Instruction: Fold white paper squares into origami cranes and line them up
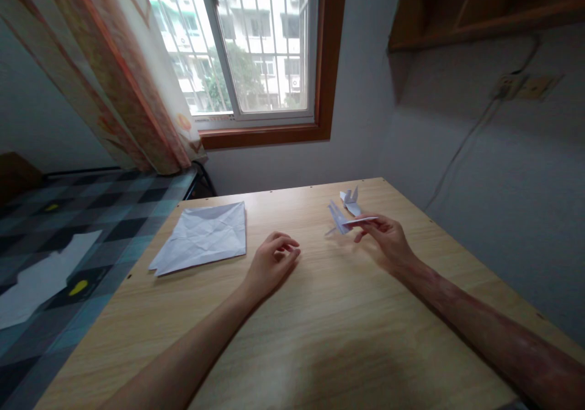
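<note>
My right hand [386, 236] pinches a folded white paper crane [339, 220] by one flat part, between thumb and fingers. It is held just above the table, toward the back right. Right behind it stands a second white paper crane [351, 201]. My left hand [274, 259] rests on the table to the left, fingers loosely curled with a gap to the thumb, and nothing is in it. Further left lies a flat stack of creased white paper sheets [208, 236]; how many sheets there are I cannot tell.
The wooden table [283, 343] stands by a wall below a barred window [256, 50]. A checked bed [109, 200] adjoins on the left, with white paper [43, 279] on it. A wall shelf [439, 29] hangs at upper right; a cable [464, 145] runs down from a socket [509, 86].
</note>
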Demonstrator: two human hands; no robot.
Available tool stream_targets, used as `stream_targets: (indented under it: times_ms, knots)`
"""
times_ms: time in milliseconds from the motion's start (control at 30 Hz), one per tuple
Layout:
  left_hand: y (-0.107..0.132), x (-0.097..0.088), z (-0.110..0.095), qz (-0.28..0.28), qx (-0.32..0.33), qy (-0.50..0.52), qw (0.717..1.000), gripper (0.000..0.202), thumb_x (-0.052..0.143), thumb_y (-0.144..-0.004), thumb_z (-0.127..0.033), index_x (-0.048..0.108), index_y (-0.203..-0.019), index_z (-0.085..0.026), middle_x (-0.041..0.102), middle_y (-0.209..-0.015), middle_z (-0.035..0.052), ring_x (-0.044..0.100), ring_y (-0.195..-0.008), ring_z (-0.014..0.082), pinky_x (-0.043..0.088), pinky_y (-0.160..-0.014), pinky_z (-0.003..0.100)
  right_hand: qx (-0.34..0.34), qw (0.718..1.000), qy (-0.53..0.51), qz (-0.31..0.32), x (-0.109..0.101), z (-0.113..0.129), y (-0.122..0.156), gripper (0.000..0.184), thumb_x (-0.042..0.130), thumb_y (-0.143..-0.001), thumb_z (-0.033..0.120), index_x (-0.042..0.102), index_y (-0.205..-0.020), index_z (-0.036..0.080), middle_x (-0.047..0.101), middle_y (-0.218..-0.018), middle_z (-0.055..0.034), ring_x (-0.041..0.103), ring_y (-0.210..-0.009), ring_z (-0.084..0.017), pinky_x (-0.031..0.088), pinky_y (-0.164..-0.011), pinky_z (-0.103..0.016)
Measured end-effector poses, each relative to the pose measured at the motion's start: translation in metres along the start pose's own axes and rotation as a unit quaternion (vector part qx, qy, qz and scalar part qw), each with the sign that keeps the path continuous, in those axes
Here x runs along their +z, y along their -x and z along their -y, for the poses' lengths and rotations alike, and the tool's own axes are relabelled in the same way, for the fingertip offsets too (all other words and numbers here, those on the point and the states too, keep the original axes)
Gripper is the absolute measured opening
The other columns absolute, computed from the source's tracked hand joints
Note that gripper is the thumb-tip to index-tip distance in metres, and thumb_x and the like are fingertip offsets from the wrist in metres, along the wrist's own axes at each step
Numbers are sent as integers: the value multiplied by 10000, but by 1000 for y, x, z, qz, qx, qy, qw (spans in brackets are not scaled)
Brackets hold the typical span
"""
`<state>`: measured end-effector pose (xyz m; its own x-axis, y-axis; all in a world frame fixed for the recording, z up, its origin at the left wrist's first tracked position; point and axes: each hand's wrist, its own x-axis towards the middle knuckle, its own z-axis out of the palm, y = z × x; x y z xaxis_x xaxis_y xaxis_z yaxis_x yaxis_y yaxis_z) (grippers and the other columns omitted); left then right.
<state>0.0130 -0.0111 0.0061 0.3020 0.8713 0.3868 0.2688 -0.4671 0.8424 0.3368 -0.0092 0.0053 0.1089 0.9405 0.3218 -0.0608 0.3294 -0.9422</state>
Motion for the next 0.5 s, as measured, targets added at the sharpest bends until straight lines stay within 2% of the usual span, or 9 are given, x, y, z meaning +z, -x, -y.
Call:
stream_targets:
  times_ms: [100, 133, 200, 233, 300, 367, 433, 500]
  knots:
    - [-1, 0, -1, 11, 4, -4, 1000, 154, 757, -1008, -353, 811, -977, -212, 690, -1098, 97, 706, -916, 186, 607, -763, 296, -56, 995, 27, -73, -39, 8, -11, 245, 838, -878, 434, 834, -1042, 252, 859, -965, -66, 819, -839, -276, 677, -880, -469]
    - [-1, 0, -1, 12, 8, -7, 1000, 149, 752, -1010, -346, 812, -978, -214, 694, -1096, 99, 706, -916, 187, 601, -765, 297, -83, 992, 22, -95, -53, 8, -16, 250, 766, -907, 473, 828, -998, 249, 848, -994, -74, 827, -876, -295, 671, -920, -497]
    - [-1, 0, -1, 14, 18, -16, 1000, 145, 743, -1016, -335, 813, -979, -214, 700, -1088, 100, 708, -912, 190, 588, -762, 299, -107, 986, 0, -130, -79, 5, -28, 423, 584, -956, 603, 798, -899, 243, 824, -1059, -102, 833, -952, -343, 671, -937, -551]
    - [-2, 0, -1, 15, 22, -20, 999, 145, 739, -1019, -332, 813, -979, -213, 702, -1084, 100, 708, -910, 191, 583, -759, 299, -97, 984, 1, -152, -91, 2, -35, 456, 561, -953, 632, 781, -872, 241, 816, -1053, -106, 833, -968, -347, 671, -946, -554]
    - [-2, 0, 0, 19, 28, -28, 999, 149, 732, -1025, -331, 808, -982, -210, 705, -1081, 100, 707, -906, 191, 574, -758, 303, -55, 978, 24, -201, -108, -8, -48, 415, 683, -880, 639, 754, -850, 232, 811, -1016, -99, 830, -931, -327, 679, -930, -526]
    - [-2, 0, 1, 22, 28, -33, 999, 151, 728, -1028, -332, 801, -984, -208, 706, -1085, 99, 701, -898, 190, 567, -760, 309, 5, 972, 67, -225, -118, -21, -60, 380, 875, -710, 531, 762, -878, 209, 814, -935, -85, 816, -827, -293, 679, -885, -473]
    - [-3, -1, 3, 25, 27, -35, 999, 147, 728, -1028, -330, 794, -984, -206, 707, -1093, 99, 696, -894, 188, 562, -769, 316, 42, 967, 103, -227, -121, -34, -69, 407, 919, -645, 476, 768, -910, 205, 820, -884, -76, 803, -813, -266, 671, -822, -403]
    - [-3, -1, 4, 29, 24, -35, 999, 143, 728, -1028, -325, 791, -987, -204, 707, -1104, 100, 696, -897, 188, 560, -768, 319, 50, 967, 111, -225, -120, -47, -76, 416, 921, -623, 462, 761, -906, 202, 822, -864, -81, 791, -809, -260, 658, -763, -372]
